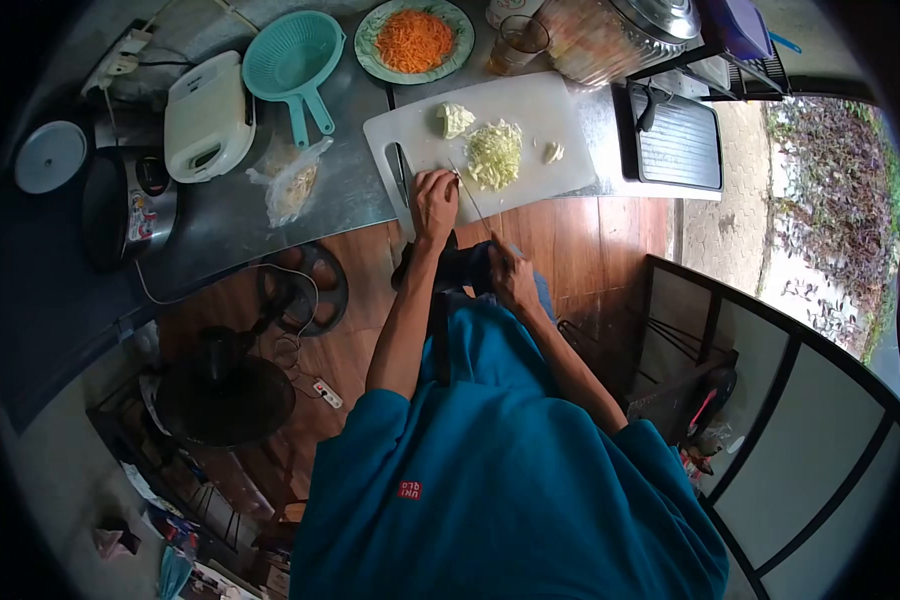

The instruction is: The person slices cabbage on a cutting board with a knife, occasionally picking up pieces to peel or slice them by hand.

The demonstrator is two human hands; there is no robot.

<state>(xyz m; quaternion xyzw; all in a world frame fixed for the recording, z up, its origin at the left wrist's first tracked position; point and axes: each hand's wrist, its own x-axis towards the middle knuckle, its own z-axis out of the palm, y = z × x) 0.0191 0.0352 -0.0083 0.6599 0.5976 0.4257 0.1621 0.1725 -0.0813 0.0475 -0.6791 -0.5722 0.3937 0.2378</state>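
My right hand (pixel 513 277) is closed around the handle of a kitchen knife (pixel 473 200), whose thin blade points up and left over the near edge of a white cutting board (pixel 550 105). My left hand (pixel 434 206) rests on the board beside the blade, fingers curled and pressed down. A pale bit shows at its fingertips, but what lies under them is mostly hidden. Right of the blade is a heap of finely chopped cabbage (pixel 494 155). A larger cabbage chunk (pixel 455 121) sits behind my left hand, and a small pale piece (pixel 553 152) lies toward the board's right side.
Behind the board stand a plate of shredded carrot (pixel 414 42) and a glass (pixel 517 47). To the left are a teal colander (pixel 292 60), a plastic bag (pixel 292 185) and a white sandwich maker (pixel 208 115). A ridged grill pan (pixel 675 140) lies at the right.
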